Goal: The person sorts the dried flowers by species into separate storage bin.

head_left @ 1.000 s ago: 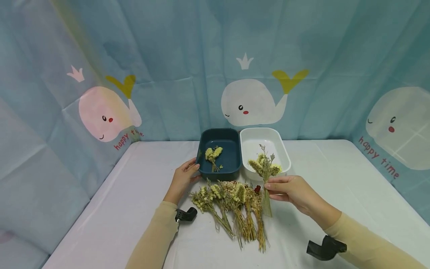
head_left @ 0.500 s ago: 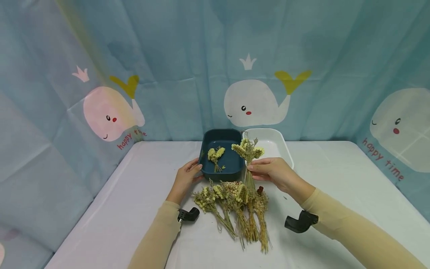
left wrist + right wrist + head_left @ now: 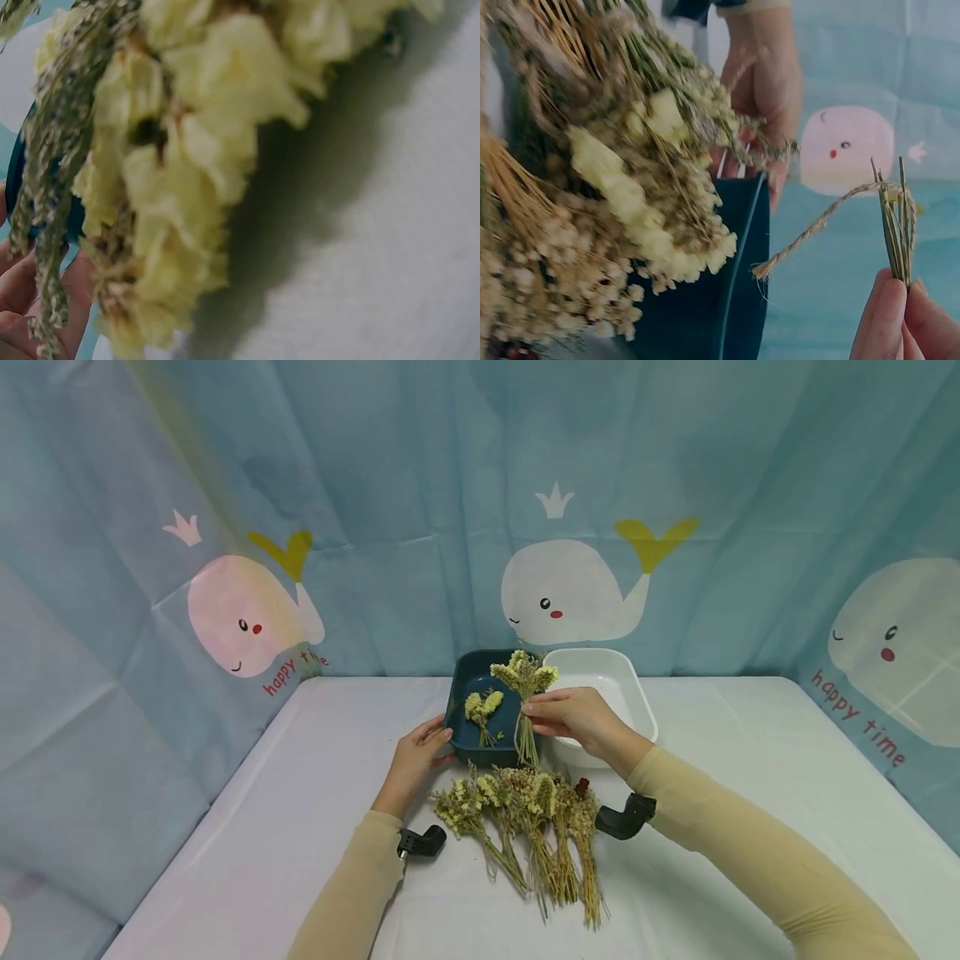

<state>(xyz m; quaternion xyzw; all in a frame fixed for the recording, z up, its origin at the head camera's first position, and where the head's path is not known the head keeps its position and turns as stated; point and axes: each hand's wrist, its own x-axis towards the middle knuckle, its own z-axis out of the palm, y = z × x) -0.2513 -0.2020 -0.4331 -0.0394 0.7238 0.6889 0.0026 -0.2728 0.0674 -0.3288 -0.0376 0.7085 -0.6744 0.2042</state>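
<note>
My right hand pinches a bunch of dried flowers by its stems, upright over the right side of the dark blue basin. The bunch has pale yellow blooms above and a loose twine end, which the right wrist view shows beside the stems. A smaller yellow dried bunch lies inside the basin with a loose crumb. My left hand grips the basin's near left side, fingers at the rim. Several more dried flower bunches lie in a row in front, stems toward me.
A white basin stands against the blue one's right side, partly behind my right hand. Both sit on a white-covered table. A light blue whale-print curtain hangs behind. Black wrist cameras stick out from both forearms.
My right hand has carried its flower bunch leftward and away from me, from in front of the white basin to over the blue one. My left hand stays at the blue basin.
</note>
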